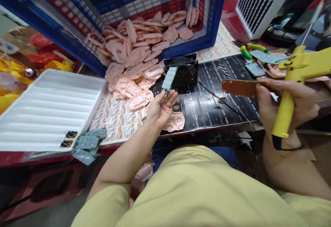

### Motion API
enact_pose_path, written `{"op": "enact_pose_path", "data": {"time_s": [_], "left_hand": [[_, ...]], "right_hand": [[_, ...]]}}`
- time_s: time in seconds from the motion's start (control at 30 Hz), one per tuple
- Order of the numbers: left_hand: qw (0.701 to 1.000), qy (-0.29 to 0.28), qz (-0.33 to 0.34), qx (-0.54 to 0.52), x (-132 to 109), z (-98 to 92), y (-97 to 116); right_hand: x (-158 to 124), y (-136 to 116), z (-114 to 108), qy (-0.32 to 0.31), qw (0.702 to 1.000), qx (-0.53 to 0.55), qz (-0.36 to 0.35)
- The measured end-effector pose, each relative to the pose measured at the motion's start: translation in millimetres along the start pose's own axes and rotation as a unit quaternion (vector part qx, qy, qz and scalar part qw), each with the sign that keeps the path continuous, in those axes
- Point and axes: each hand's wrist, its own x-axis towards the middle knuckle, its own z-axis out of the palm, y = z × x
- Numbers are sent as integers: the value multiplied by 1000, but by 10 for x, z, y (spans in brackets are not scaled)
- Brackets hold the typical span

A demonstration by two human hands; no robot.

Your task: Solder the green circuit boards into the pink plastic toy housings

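My left hand (160, 112) is palm up over the table edge, fingers partly curled. It holds a small pale-green circuit board (170, 78) by its lower end, with thin wires lying across the palm. A small round speaker (176, 107) and a pink plastic shell (176, 122) are close beside it. Raised at the right, my right hand (289, 99) pinches a flat brown strip (239, 88) between thumb and fingers. The same hand also has a yellow pistol-grip tool (284, 113), its handle lying across the palm and a cord at its lower end.
A blue-rimmed crate (217, 17) lies tipped, pink shells (137, 56) spilling from it. Behind my left hand stands a black fan (187, 72). A white foam tray (51, 106) and several circuit boards (88, 142) sit left; pliers (249, 48) and a white slatted box (263, 6) right.
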Motion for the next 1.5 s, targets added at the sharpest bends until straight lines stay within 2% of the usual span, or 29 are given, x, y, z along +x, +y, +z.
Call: {"op": "enact_pose_path", "data": {"time_s": [0.23, 0.4, 0.47, 0.63, 0.83, 0.9, 0.97, 1.03, 1.1, 1.13, 1.23, 1.3, 1.37, 1.43, 1.5], "left_hand": [[1000, -12, 3, 18, -18, -15, -32], [997, -24, -16, 78, -57, -51, -25], [990, -49, -41, 127, -91, -55, -28], [977, -123, -78, 157, -142, -37, -79], [948, -216, -122, 198, -158, -91, -142], [927, -269, -118, 231, -144, -117, -146], [904, -325, -75, 266, -87, -123, -144], [875, -375, 8, 307, 24, -93, -134], [822, -430, 90, 363, 173, -25, -109], [783, -463, 121, 397, 250, 18, -92], [643, -548, 169, 508, 430, 125, -44], [563, -561, 184, 578, 483, 135, -28], [497, -555, 196, 637, 492, 87, -21], [447, -546, 216, 674, 486, 3, -9], [420, -532, 237, 696, 487, -82, 9]], "right_hand": [[-117, 75, 102, -71, 989, -113, -60], [-312, -87, 63, -187, 975, -61, -104], [-341, -180, 15, -216, 972, -14, -92], [-270, -363, 5, -205, 974, 95, -9], [-226, -424, 158, -233, 967, 107, 10], [-227, -433, 180, -219, 967, 126, 38], [-234, -438, 180, -181, 971, 139, 75], [-256, -434, 169, -130, 974, 142, 121], [-296, -416, 153, -89, 973, 135, 166], [-321, -405, 143, -78, 971, 129, 184], [-396, -383, 99, -81, 971, 101, 202], [-439, -388, 62, -99, 972, 78, 199], [-477, -405, 29, -129, 970, 65, 195], [-515, -422, 15, -162, 967, 67, 186], [-550, -432, 25, -182, 966, 72, 172]]}}
